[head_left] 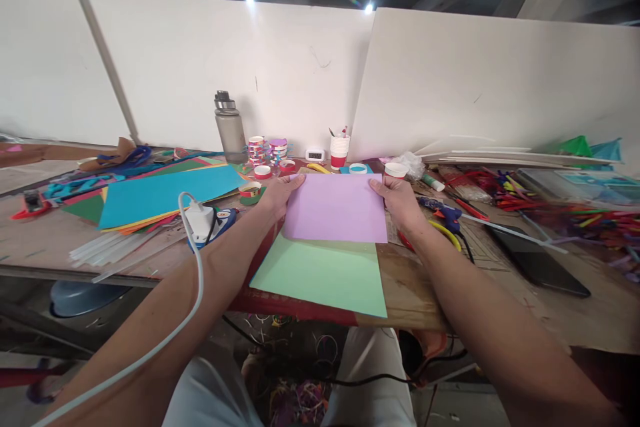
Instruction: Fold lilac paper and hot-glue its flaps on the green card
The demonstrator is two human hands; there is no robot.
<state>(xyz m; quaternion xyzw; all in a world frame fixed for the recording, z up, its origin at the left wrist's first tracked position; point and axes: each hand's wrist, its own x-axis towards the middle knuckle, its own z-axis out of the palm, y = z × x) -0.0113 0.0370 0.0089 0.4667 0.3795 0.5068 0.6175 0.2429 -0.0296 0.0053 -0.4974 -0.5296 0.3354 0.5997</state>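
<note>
A lilac paper sheet (336, 208) lies on the table, overlapping the top of a light green sheet (325, 273) that reaches the table's front edge. My left hand (280, 195) pinches the lilac sheet's far left corner. My right hand (400, 200) grips its far right corner, thumb on top. Both hands are closed on the paper's edges.
A stack of coloured paper (165, 193) and a white plug with cable (199, 220) lie left. A grey bottle (230, 130), tape rolls (267, 153), a cup (339, 149) stand behind. A blue glue gun (447, 215), black tablet (537, 260) and coloured sticks (590, 217) lie right.
</note>
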